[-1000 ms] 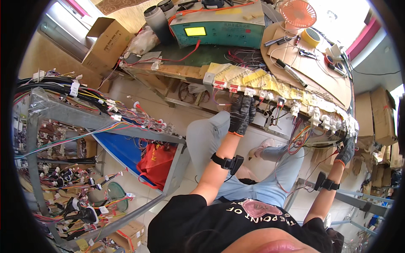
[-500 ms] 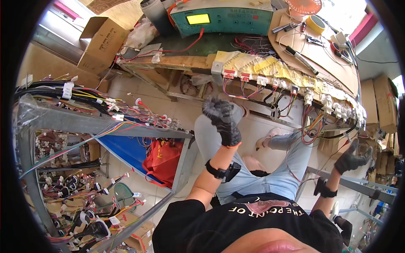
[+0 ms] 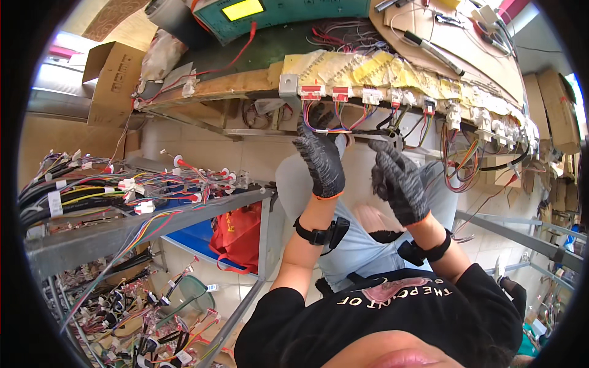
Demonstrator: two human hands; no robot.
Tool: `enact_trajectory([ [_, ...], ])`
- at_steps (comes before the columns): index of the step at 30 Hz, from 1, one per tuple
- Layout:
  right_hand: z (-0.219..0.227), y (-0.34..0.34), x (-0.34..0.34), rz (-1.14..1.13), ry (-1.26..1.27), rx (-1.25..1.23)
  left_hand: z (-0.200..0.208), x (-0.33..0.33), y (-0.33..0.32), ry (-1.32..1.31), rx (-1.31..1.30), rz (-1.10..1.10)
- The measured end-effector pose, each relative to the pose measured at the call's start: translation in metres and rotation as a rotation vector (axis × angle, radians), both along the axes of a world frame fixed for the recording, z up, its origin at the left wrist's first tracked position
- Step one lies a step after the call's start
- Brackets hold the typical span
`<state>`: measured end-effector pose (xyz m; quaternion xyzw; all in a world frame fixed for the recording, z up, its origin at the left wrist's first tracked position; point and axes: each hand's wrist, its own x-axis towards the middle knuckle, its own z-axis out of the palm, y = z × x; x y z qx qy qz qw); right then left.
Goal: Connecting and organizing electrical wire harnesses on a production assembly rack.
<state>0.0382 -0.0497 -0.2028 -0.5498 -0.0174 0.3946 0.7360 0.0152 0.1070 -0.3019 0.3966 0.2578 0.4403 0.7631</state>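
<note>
The scene is viewed from head height through the left of two side-by-side fisheye cameras, angled steeply down and forward. The black shirt (image 3: 343, 325) is caught closest, at the lower edge; the left hand (image 3: 320, 161) and right hand (image 3: 399, 184) are framed mid-picture, and the table (image 3: 270, 58) is seen beyond. Straight edges are bent toward the rim.

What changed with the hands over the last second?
Right gloved hand came off the right end of the connector row, swung left to near the left gloved hand. That one pulled back from the row, then reached up to the wires under the leftmost red connector; grip unclear. Tester screen stayed lit.
</note>
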Motion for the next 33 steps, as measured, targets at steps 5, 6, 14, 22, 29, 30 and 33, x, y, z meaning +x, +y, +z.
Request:
enact_trajectory([
  [5, -0.009, 0.029, 0.009, -0.117, 0.139, 0.085, 0.006, 0.000, -0.011, -0.147, -0.008, -0.117],
  [6, -0.011, 0.035, 0.011, -0.166, 0.106, 0.059, 0.009, 0.000, -0.013, -0.171, -0.083, -0.165],
  [14, -0.021, 0.059, 0.017, -0.263, 0.138, 0.170, 0.034, 0.003, -0.013, 0.081, 0.024, -0.176],
  [22, -0.033, 0.066, 0.027, -0.100, -0.539, -0.175, 0.038, 0.008, -0.015, -0.037, -0.115, -0.213],
  [29, -0.023, 0.072, 0.027, -0.159, -0.703, -0.197, 0.039, 0.012, -0.016, -0.138, -0.203, -0.262],
  [30, -0.023, 0.074, 0.029, -0.172, -0.877, -0.217, 0.039, 0.012, -0.016, -0.121, -0.194, -0.255],
  [33, -0.023, 0.077, 0.028, -0.208, -0.897, -0.169, 0.041, 0.012, -0.016, -0.115, -0.176, -0.270],
])
